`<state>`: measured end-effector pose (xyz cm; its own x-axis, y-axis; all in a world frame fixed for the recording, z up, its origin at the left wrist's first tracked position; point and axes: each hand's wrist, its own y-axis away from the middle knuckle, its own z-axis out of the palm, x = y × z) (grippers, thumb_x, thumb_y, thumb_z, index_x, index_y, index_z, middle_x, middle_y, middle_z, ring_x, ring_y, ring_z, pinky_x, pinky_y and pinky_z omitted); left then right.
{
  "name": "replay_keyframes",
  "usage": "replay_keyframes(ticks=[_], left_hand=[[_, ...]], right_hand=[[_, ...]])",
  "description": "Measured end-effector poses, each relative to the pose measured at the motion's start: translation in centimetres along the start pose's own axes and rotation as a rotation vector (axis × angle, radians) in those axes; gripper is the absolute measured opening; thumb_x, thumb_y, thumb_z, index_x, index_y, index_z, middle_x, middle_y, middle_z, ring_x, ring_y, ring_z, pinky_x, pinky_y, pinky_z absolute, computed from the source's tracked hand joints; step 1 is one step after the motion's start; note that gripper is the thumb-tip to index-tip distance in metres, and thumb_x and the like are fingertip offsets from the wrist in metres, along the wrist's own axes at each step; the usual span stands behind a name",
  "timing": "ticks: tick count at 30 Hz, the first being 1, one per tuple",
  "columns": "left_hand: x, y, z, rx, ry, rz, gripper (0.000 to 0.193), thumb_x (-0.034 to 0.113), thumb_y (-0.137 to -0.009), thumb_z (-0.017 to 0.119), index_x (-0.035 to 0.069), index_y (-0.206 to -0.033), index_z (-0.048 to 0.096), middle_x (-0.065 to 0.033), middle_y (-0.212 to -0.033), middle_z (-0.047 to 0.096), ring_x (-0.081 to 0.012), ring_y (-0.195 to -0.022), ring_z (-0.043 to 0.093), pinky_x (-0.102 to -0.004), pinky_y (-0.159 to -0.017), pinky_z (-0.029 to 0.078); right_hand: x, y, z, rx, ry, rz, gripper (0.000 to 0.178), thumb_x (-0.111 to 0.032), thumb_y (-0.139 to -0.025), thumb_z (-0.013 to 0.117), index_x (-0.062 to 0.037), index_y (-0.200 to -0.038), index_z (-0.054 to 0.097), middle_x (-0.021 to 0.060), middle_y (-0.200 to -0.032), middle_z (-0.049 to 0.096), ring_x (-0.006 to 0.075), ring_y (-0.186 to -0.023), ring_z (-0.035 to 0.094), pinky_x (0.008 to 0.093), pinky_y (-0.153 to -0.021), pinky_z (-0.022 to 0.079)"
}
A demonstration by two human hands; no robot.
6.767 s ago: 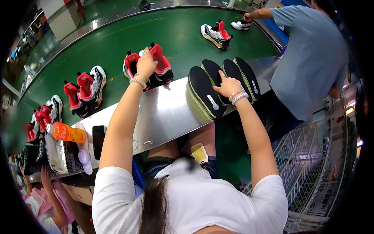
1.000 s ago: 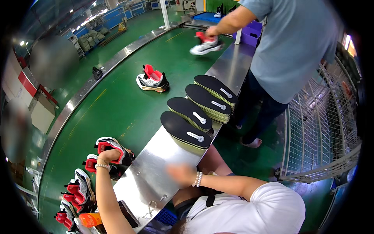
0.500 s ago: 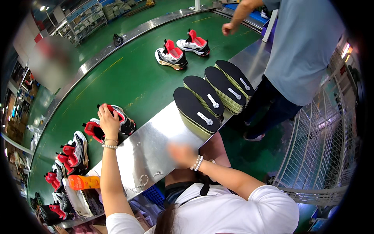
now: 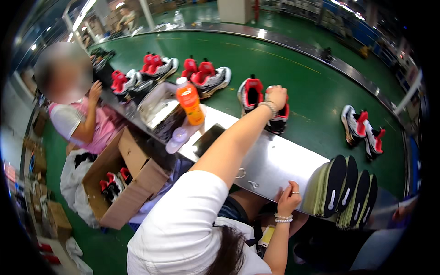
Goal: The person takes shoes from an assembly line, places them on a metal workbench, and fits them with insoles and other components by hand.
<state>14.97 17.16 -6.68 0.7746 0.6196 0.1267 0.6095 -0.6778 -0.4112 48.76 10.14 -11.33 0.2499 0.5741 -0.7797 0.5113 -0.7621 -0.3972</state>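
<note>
My left hand [image 4: 277,97] reaches across to a pair of white, black and red sneakers standing on the green table. Its fingers are closed on the top of the right-hand sneaker [image 4: 277,123], covering part of the opening. Close beside it stands the other sneaker [image 4: 247,106], with red lining and a dark inside. My right hand [image 4: 289,199] is low, at the front edge of the metal ledge [image 4: 286,160]. Its fingers are loosely bent, with the thumb apart and nothing seen in them. Stacked black-topped insoles [image 4: 333,188] with pale green edges lie right of that hand.
On the right another pair of sneakers [image 4: 355,126] stands on the green table [image 4: 311,101]. Left are more sneakers [image 4: 211,80], an orange drink bottle [image 4: 190,103] and a cardboard box [image 4: 137,192] holding shoes. A person in pink [image 4: 98,133] sits beyond the box.
The view has swung left, bringing the box and the seated person into sight. My left hand stays at the same sneaker. My right hand, blurred over the ledge before, is at its front edge.
</note>
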Motion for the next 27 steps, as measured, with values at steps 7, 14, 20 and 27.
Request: replay_keyframes(ticks=[7, 14, 20, 27], left_hand=[[-1.5, -0.9, -0.7, -0.034, -0.017, -0.076, 0.02, 0.012, -0.077, 0.05, 0.004, -0.095, 0.053, -0.0116, -0.095, 0.053, -0.0249, -0.092, 0.052, -0.0337, -0.076, 0.047], [-1.2, -1.4, -3.7, -0.23, 0.168, -0.056, 0.023, 0.009, -0.074, 0.051, 0.002, -0.096, 0.046, -0.0187, -0.091, 0.057, -0.034, -0.089, 0.056, -0.0404, -0.074, 0.047], [-6.1, 1.0, -5.3, 0.354, 1.018, 0.117, 0.018, 0.009, -0.074, 0.052, 0.001, -0.089, 0.059, -0.0102, -0.085, 0.057, -0.0183, -0.081, 0.056, -0.0255, -0.069, 0.047], [-16.7, 4.4, -9.0, 0.074, 1.249, -0.786, 0.026, 0.019, -0.083, 0.045, -0.004, -0.083, 0.056, -0.0135, -0.078, 0.059, -0.0202, -0.065, 0.059, -0.0259, -0.058, 0.05]], right_hand=[[0.0, -0.3, -0.3, -0.056, 0.057, -0.02, 0.012, -0.004, -0.08, 0.048, -0.0011, -0.084, 0.059, 0.0132, -0.053, 0.052, 0.0219, -0.044, 0.048, 0.0328, -0.044, 0.037], [0.2, -0.5, -0.5, -0.005, 0.041, -0.077, 0.011, -0.004, -0.08, 0.048, -0.0014, -0.085, 0.058, 0.0144, -0.055, 0.053, 0.0234, -0.045, 0.05, 0.0334, -0.044, 0.038], [0.5, 0.7, 1.1, -0.141, 0.131, 0.05, 0.013, -0.008, -0.08, 0.05, -0.0025, -0.087, 0.06, 0.017, -0.06, 0.056, 0.0302, -0.053, 0.057, 0.0374, -0.048, 0.043], [-3.3, 1.2, 2.3, -0.036, 0.096, -0.17, 0.01, -0.005, -0.076, 0.052, -0.004, -0.082, 0.059, 0.0138, -0.059, 0.056, 0.0297, -0.048, 0.053, 0.0367, -0.045, 0.041]])
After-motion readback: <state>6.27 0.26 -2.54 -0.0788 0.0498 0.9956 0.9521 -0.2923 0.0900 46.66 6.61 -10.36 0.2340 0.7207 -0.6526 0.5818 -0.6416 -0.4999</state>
